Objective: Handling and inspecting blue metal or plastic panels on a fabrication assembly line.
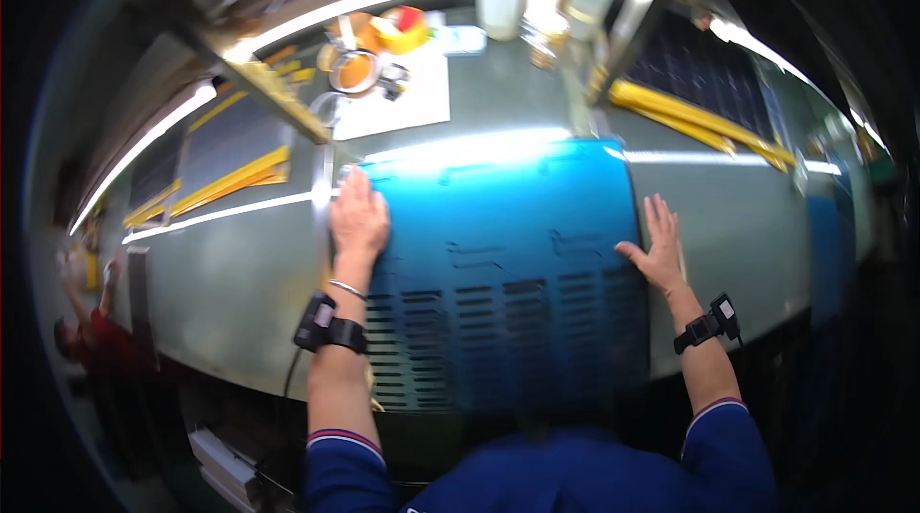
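Note:
A shiny blue sheet panel (517,216) with rows of slots lies on the green worktop, its slotted part toward me. My left hand (358,216) rests flat along the panel's left edge, fingers stretched out and pointing away from me. At the right edge is my right hand (659,247), its fingers extended and its thumb reaching over the panel's rim. Neither hand has anything gripped in it. Bands with small black devices circle both wrists. The panel's near edge is dark and blurred.
Tape rolls (402,29) and a white sheet (412,109) lie beyond the panel. Containers (498,10) stand at the back. Yellow-edged dark panels (235,154) are at left, more (704,72) at right. Metal posts (632,29) rise behind. A person in red (101,341) is far left.

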Demonstrator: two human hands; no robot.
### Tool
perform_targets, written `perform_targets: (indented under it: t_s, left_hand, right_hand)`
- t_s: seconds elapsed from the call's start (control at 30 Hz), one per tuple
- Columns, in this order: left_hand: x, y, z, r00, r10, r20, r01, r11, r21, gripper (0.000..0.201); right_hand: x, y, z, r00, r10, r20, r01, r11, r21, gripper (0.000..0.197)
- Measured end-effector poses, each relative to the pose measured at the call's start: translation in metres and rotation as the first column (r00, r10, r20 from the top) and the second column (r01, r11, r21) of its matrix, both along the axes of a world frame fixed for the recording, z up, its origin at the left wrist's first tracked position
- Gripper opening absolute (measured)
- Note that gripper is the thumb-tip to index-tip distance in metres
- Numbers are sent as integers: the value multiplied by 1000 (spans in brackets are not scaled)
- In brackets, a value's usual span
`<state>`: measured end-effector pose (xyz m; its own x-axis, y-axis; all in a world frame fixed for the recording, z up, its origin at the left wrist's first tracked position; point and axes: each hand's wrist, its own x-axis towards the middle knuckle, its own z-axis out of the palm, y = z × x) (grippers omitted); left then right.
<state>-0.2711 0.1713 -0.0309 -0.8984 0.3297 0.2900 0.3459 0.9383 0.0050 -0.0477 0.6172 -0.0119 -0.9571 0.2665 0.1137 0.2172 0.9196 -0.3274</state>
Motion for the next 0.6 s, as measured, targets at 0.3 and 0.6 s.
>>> perform_targets:
  t_s: [0.3, 0.6]
  left_hand:
    - [-28, -6, 20, 988, -82, -130, 71, 994, -87, 11]
    - [-31, -10, -6, 984, -53, -170, 26, 987, -157, 18]
  right_hand:
    - [184, -31, 31, 955, 29, 297, 47, 969, -244, 110]
    - [191, -27, 41, 945, 111, 307, -10, 949, -314, 109]
